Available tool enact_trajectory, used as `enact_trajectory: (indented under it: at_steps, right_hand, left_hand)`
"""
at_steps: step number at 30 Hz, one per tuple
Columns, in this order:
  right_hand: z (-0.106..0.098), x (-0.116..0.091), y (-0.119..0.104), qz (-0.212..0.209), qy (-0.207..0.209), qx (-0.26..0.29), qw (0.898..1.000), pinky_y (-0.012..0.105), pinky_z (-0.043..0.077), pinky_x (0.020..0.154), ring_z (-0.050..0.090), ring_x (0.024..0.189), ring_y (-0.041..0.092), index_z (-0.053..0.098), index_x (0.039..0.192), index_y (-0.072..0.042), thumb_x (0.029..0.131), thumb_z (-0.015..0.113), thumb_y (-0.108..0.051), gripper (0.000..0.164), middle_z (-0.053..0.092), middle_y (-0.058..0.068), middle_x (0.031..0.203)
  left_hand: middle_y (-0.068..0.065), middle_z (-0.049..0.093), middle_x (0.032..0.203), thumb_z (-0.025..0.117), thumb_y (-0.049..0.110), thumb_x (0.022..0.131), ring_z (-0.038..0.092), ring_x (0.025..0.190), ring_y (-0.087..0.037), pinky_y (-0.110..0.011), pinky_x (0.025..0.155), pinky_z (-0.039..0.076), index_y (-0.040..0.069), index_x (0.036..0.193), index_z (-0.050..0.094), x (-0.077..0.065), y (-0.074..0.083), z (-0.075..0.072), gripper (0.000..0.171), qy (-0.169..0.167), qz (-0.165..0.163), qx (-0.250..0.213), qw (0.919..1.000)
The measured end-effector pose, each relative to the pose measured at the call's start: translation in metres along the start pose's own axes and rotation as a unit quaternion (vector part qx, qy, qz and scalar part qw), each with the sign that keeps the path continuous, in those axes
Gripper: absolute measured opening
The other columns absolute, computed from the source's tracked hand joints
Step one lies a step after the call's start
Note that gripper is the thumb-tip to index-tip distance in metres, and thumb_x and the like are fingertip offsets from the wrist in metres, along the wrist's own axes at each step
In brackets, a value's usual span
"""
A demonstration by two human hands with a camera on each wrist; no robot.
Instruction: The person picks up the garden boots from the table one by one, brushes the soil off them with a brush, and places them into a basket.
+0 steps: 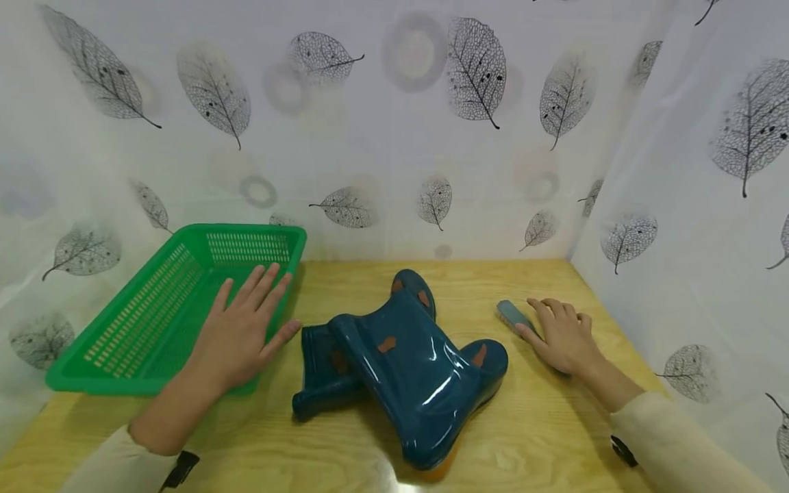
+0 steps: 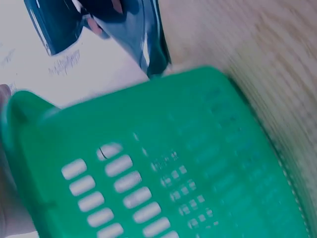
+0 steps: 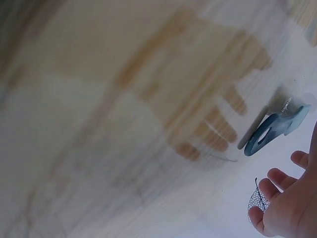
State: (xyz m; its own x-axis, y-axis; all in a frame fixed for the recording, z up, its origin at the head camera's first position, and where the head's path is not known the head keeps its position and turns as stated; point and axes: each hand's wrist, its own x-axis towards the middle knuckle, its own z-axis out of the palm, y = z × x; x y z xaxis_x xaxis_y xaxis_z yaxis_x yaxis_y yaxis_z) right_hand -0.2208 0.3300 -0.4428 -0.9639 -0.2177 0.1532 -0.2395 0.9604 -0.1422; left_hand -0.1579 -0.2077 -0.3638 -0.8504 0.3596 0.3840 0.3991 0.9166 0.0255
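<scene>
My left hand (image 1: 237, 335) hovers palm down with spread fingers over the right side of the green basket (image 1: 111, 385). Two dark blue rubber boots with brown patches lie crossed in the middle of the table. The upper boot (image 1: 425, 363) covers part of the lower boot (image 1: 317, 352). At the right, my right hand (image 1: 564, 335) hangs loosely bent above a blue-grey scrub brush (image 1: 514, 315). In the right wrist view a gap shows between the fingers and the brush (image 3: 270, 131), which has a looped handle.
The wooden table (image 1: 265, 452) carries everything. A white leaf-print curtain (image 1: 382, 150) stands along its back and sides. Slots run through the basket's walls (image 2: 104, 124), and its inside holds nothing visible.
</scene>
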Motion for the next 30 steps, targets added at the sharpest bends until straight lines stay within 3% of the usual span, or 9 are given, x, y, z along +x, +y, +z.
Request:
enact_trajectory:
  at_steps: [5, 11, 15, 20, 24, 30]
  right_hand:
    - [0.0, 0.001, 0.001, 0.0, 0.002, 0.003, 1.0, 0.074, 0.023, 0.095, 0.037, 0.13, 0.052, 0.038, 0.152, -0.008, 0.101, 0.043, -0.058, 0.072, 0.043, 0.026, 0.145]
    - [0.0, 0.004, 0.001, -0.005, 0.007, 0.001, 1.0, 0.073, 0.024, 0.094, 0.038, 0.129, 0.052, 0.038, 0.152, -0.009, 0.102, 0.043, -0.058, 0.071, 0.044, 0.025, 0.143]
    - [0.001, 0.003, 0.001, -0.004, 0.001, -0.001, 1.0, 0.073, 0.025, 0.093, 0.038, 0.129, 0.053, 0.038, 0.152, -0.009, 0.101, 0.043, -0.058, 0.071, 0.044, 0.026, 0.143]
    - [0.006, 0.002, -0.001, -0.006, 0.0, -0.001, 1.0, 0.072, 0.025, 0.093, 0.038, 0.129, 0.051, 0.039, 0.151, -0.009, 0.101, 0.044, -0.058, 0.07, 0.045, 0.025, 0.142]
    - [0.007, 0.004, -0.003, -0.013, -0.005, 0.001, 1.0, 0.068, 0.028, 0.09, 0.039, 0.127, 0.05, 0.042, 0.15, -0.01, 0.101, 0.044, -0.058, 0.069, 0.047, 0.024, 0.14]
    - [0.005, 0.004, -0.002, -0.023, -0.007, 0.004, 1.0, 0.061, 0.032, 0.084, 0.044, 0.119, 0.045, 0.045, 0.147, -0.011, 0.098, 0.054, -0.054, 0.066, 0.052, 0.023, 0.134]
  left_hand:
    - [-0.014, 0.026, 0.164, 0.04, 0.057, 0.103, 0.025, 0.151, -0.035, -0.065, 0.116, 0.018, 0.012, 0.157, 0.031, -0.001, 0.02, 0.006, 0.072, 0.004, 0.025, -0.005, 0.9997]
    - [-0.017, 0.037, 0.158, 0.026, 0.062, 0.103, 0.033, 0.148, -0.035, -0.062, 0.116, 0.024, 0.007, 0.152, 0.042, 0.001, 0.048, 0.017, 0.075, 0.066, 0.077, -0.011, 0.9947]
    - [-0.017, 0.038, 0.157, 0.021, 0.063, 0.103, 0.036, 0.146, -0.035, -0.061, 0.115, 0.027, 0.007, 0.152, 0.041, 0.001, 0.06, 0.03, 0.077, 0.086, 0.09, -0.016, 0.992]
    - [-0.019, 0.04, 0.155, 0.021, 0.064, 0.103, 0.039, 0.143, -0.037, -0.061, 0.114, 0.028, 0.005, 0.15, 0.043, -0.004, 0.062, 0.052, 0.079, 0.101, 0.087, -0.029, 0.9906]
    - [-0.02, 0.042, 0.153, 0.021, 0.064, 0.103, 0.04, 0.141, -0.037, -0.06, 0.112, 0.031, 0.005, 0.146, 0.047, -0.007, 0.058, 0.066, 0.077, 0.1, 0.115, -0.031, 0.9878]
    - [-0.018, 0.042, 0.153, 0.024, 0.062, 0.104, 0.041, 0.14, -0.033, -0.056, 0.11, 0.035, 0.009, 0.147, 0.046, -0.001, 0.053, 0.073, 0.072, 0.085, 0.155, -0.046, 0.9832]
